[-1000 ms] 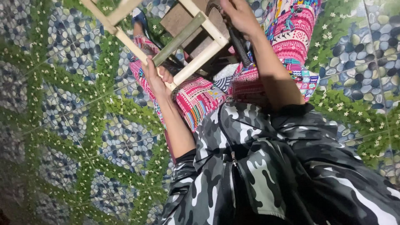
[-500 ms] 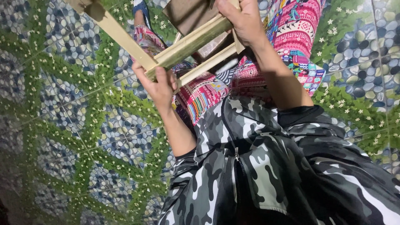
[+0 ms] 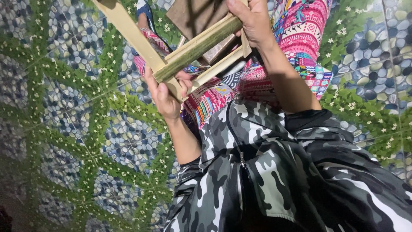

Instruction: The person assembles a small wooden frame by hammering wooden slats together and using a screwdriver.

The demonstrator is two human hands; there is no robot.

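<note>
I hold a bamboo and wood frame [image 3: 195, 45] over my lap. My left hand [image 3: 165, 96] grips its lower corner, where a pale flat slat [image 3: 128, 32] meets a green bamboo rod [image 3: 201, 43]. My right hand [image 3: 253, 19] clasps the frame's upper right end, fingers wrapped over the rod. A brown flat piece [image 3: 193, 15] sits behind the frame, partly hidden by it. A second pale slat [image 3: 221, 66] runs below the rod.
I sit in a grey camouflage jacket [image 3: 274, 180] and bright patterned trousers [image 3: 300, 34]. Beneath me lies a floor [image 3: 73, 129] printed with pebbles, green vines and small white flowers.
The frame has swung closer to me and tilted; both hands kept their grip, my left hand shifting slightly left and my right hand rising toward the top edge.
</note>
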